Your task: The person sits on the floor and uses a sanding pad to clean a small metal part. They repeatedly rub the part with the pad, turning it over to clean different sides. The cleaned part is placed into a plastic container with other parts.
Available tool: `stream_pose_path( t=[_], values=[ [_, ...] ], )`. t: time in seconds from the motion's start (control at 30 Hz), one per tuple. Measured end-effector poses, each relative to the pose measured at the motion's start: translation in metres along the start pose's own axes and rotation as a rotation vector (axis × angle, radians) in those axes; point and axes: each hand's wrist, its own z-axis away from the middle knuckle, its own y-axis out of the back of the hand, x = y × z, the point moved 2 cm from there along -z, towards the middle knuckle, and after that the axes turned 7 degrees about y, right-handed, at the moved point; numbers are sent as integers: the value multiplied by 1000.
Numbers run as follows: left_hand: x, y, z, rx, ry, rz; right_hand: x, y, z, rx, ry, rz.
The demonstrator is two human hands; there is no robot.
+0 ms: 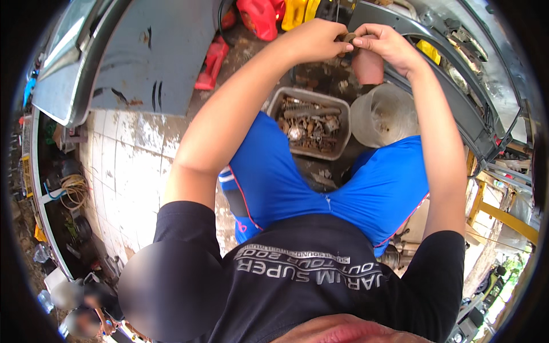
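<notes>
My arms reach out toward the far side, and the hands meet there with fingertips almost touching. A small, dull brown, roundish piece [349, 38] sits between them; its exact kind is too small to make out. My left hand [326, 41] pinches it from the left with thumb and fingers. From the right, my right hand [390, 47] closes thumb and forefinger on its other side. Below the hands stands a rectangular tub [346, 128] holding rusty bolts and other metal parts [311, 123]. A reddish container [368, 67] is just under my right hand.
A translucent plastic bucket [384, 117] stands right of the tub, between my knees. Red jugs [257, 18] and a yellow jug [294, 15] are at the far side. A large grey panel [151, 57] lies left; a grey car door frame [452, 94] rises right.
</notes>
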Motion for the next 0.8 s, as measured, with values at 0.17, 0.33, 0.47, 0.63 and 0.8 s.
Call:
stream_pose_path(
  t=[0.17,0.33,0.47,0.63,0.8],
  values=[
    [25,10,9,96,65,498,-12,-3,6,295,176,-212],
    [18,14,11,289,6,609,-32,-7,0,370,280,-288],
    [13,22,16,344,61,727,-39,-12,-16,408,324,-315],
    [3,32,18,418,150,710,-35,-26,-40,444,311,-568],
    [-3,37,19,474,185,747,-42,-35,-38,348,233,-821]
  ],
)
